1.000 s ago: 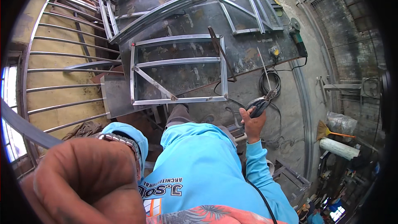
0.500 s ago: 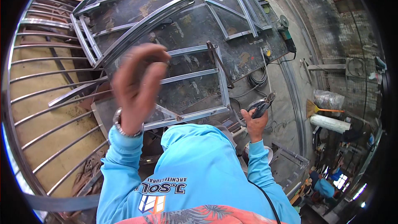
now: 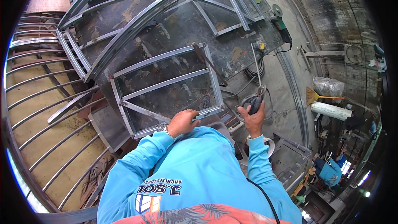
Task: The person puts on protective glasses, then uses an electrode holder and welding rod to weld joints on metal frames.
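Observation:
My right hand (image 3: 253, 120) grips a dark welding electrode holder (image 3: 256, 103). A thin welding rod (image 3: 256, 64) points up from its jaws, toward the table's right edge. My left hand (image 3: 183, 123), a watch on its wrist, is over the near rail of a welded metal frame (image 3: 166, 74). Its fingers are bent and somewhat apart, with nothing visible in them; whether they touch the rail I cannot tell. The frame lies on the dark steel table (image 3: 166, 29), with a middle bar and a slanting brace. A dark flat bar (image 3: 209, 64) lies across its upper right corner.
Curved metal frames (image 3: 128, 29) and a braced frame (image 3: 219, 6) occupy the table's far part. An angle grinder (image 3: 281, 23) sits at the right edge. Coiled cable (image 3: 253, 69) hangs beside it. A barred curved frame (image 3: 49, 112) stands left. Another person (image 3: 329, 173) is far right.
My left hand has come down and to the right, from above the frame's left side to its near rail. The electrode holder has tilted more upright in my right hand.

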Motion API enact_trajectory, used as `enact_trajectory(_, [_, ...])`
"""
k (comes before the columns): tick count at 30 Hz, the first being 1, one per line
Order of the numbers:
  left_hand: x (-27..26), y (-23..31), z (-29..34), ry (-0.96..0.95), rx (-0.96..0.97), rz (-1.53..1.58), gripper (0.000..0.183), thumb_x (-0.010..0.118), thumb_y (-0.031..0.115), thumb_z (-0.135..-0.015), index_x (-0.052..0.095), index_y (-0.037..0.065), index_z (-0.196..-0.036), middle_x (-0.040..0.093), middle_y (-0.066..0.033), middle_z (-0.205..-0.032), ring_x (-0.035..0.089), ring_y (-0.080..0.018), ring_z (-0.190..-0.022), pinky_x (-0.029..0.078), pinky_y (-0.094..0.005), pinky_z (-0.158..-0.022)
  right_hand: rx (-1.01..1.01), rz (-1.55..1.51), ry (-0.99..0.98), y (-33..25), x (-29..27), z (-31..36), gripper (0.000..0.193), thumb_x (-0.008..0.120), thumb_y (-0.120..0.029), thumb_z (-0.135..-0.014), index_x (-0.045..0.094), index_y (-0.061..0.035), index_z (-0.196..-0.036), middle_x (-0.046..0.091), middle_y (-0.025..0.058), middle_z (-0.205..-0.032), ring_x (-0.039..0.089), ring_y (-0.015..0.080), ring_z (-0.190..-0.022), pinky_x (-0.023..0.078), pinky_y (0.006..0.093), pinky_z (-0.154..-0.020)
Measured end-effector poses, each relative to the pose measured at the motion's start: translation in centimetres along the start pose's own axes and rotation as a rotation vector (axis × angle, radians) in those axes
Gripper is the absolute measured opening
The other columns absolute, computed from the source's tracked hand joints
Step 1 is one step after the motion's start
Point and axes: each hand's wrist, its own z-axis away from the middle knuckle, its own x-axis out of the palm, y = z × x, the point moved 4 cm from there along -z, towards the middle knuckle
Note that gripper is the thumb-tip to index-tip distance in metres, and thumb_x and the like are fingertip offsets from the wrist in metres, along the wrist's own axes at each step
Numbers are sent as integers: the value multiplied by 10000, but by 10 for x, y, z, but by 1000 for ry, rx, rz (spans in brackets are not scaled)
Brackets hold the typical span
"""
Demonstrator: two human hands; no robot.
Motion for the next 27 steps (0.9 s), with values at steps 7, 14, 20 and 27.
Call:
enact_trajectory(7, [18,-2,-2,72,-121,-91,353,695,282,-882,681,31,-1131,701,-189,-1048,661,-381,-975,526,-463,-841,-451,95,96,16,-19,-74,403,660,-197,-923,549,2,-1255,651,214,-1068,644,412,-938,509,431,-811])
enact_trajectory(14, [32,21,19,196,-299,-201,425,693,315,-879,661,11,-1175,688,-202,-1084,654,-378,-999,524,-463,-867,-515,209,53,53,50,-182,495,829,-257,-761,619,-93,-1177,654,149,-1068,638,394,-982,528,470,-804])
enact_trajectory(20, [57,34,45,315,-466,-95,361,736,225,-843,689,-8,-1115,706,-215,-1016,686,-368,-886,551,-428,-764,-515,319,-95,67,114,-224,491,822,-278,-768,636,-149,-1204,637,118,-1039,639,352,-996,529,461,-814])
enact_trajectory(27, [69,59,51,406,-517,-87,354,747,212,-834,688,-6,-1107,707,-214,-1014,679,-382,-908,546,-428,-804,-519,308,-186,74,127,-228,514,730,-333,-834,635,-73,-1268,612,186,-1110,594,391,-1058,500,476,-912])
